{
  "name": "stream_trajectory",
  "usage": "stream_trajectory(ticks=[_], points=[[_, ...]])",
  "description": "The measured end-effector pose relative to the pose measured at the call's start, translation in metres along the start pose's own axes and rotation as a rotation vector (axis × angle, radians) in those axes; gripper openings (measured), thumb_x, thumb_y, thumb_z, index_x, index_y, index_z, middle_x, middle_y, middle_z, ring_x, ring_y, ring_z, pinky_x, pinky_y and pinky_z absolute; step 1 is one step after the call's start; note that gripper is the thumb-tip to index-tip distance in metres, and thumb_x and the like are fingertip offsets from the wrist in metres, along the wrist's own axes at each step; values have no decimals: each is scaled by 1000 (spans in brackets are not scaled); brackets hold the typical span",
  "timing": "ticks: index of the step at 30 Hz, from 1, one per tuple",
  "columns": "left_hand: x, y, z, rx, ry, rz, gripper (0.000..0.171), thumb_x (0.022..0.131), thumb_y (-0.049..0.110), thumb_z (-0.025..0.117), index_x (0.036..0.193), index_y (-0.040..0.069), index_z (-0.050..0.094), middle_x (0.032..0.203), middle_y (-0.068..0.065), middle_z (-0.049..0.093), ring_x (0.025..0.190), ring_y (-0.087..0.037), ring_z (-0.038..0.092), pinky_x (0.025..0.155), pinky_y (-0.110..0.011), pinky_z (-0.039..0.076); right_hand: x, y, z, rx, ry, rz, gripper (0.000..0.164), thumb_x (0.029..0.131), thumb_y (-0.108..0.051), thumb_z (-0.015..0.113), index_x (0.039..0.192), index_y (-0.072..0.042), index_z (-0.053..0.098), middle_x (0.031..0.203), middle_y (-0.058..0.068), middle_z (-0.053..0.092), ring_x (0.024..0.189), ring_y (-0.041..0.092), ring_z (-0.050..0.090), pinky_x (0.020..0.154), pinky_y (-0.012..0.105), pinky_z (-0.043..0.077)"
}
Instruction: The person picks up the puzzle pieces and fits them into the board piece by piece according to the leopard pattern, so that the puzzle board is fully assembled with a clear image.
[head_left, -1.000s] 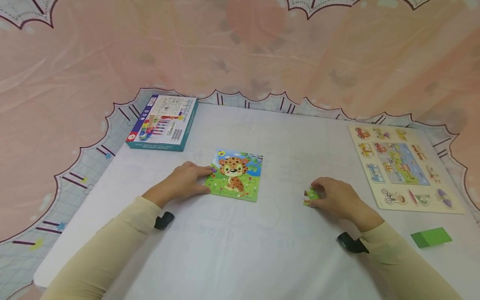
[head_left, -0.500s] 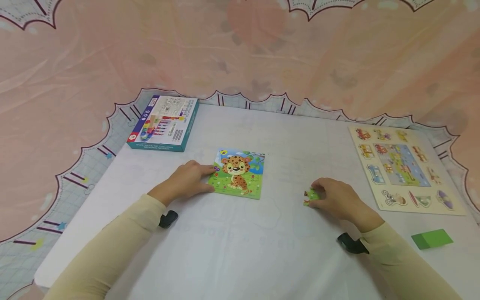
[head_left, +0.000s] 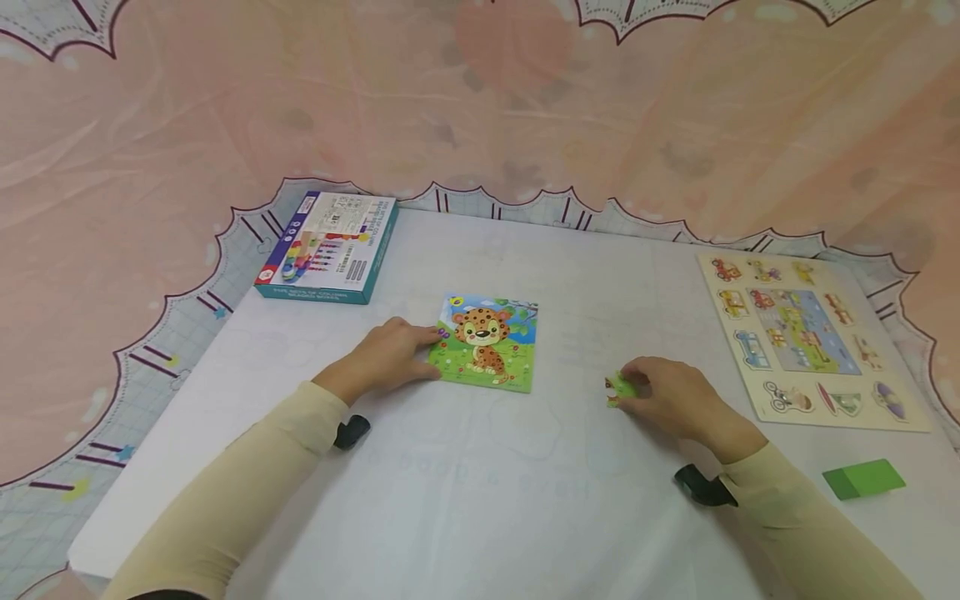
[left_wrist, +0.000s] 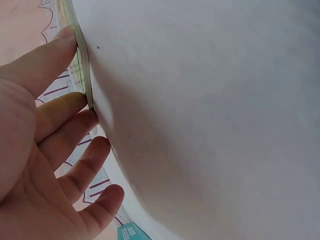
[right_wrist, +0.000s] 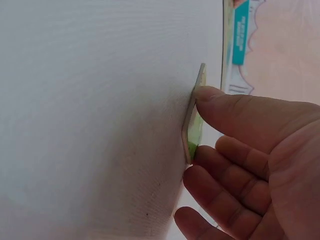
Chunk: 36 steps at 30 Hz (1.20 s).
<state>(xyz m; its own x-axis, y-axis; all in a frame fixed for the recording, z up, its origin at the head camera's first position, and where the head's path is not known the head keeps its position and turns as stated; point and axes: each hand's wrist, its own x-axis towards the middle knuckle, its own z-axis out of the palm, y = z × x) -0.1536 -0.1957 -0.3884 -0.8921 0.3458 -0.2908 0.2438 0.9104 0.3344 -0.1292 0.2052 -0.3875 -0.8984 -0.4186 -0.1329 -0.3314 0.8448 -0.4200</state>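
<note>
A square leopard picture puzzle [head_left: 486,346] lies flat near the middle of the white table. My left hand [head_left: 386,358] is at its left edge, with thumb and index finger touching the edge apart from each other. In the left wrist view, the fingers of the left hand [left_wrist: 55,130] extend along the puzzle's side [left_wrist: 82,70]. To the right, my right hand [head_left: 671,400] pinches a small green puzzle piece [head_left: 618,390] between thumb and fingers. The right wrist view has this piece [right_wrist: 194,125] low, close to the tabletop, under the thumb of the right hand [right_wrist: 250,155].
A boxed set [head_left: 330,246] with a teal side lies at the back left. On the right is a wooden picture board [head_left: 813,342] with vehicle shapes. A green block [head_left: 864,479] sits beside the right forearm. Patterned cloth borders the white table [head_left: 480,517].
My left hand and the leopard puzzle have slid to the right and slightly away from me. The right hand has stayed nearly still with its piece.
</note>
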Motion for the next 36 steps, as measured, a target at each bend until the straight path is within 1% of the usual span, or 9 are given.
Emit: stream_trajectory(ticks=[7,15,23,28,33,36], points=[[6,4,1,9,6,19,65,88,38,78,143,12,57,139,-9,59,116,-29,51,99,-46,44,3,2,1,30,-9,5,38,87,-21,78,115,2,67,108,12,69,100,30,62,90,52,50],[12,7,0,-4,8,10,66,87,38,79,143,12,57,138,-10,60,113,-28,51,96,-45,45,9,5,0,65,-20,5,36,86,-21,79,112,1,68,106,10,69,94,25,61,88,49,51],[12,9,-2,-4,-6,-5,66,87,38,79,144,12,57,138,-11,59,117,-29,50,98,-45,44,14,2,0,61,-50,20,42,87,-22,78,117,4,64,110,13,67,97,27,60,90,49,50],[12,10,-3,1,-9,-11,66,87,38,79,144,13,56,139,-11,59,119,-29,50,100,-45,44,18,1,3,48,-42,9,44,88,-24,78,119,4,64,112,13,67,98,27,59,91,49,50],[11,12,-3,-8,-13,-27,66,87,38,79,144,13,56,138,-11,59,117,-29,50,99,-44,44,21,-2,5,61,-36,-1,43,88,-23,78,118,4,65,110,12,67,97,27,59,91,49,50],[11,12,-3,-7,-14,-30,67,87,38,79,145,13,56,138,-11,59,118,-29,49,99,-44,44,23,-5,6,70,-38,-10,45,88,-24,78,120,4,64,113,13,67,99,27,59,93,49,50]])
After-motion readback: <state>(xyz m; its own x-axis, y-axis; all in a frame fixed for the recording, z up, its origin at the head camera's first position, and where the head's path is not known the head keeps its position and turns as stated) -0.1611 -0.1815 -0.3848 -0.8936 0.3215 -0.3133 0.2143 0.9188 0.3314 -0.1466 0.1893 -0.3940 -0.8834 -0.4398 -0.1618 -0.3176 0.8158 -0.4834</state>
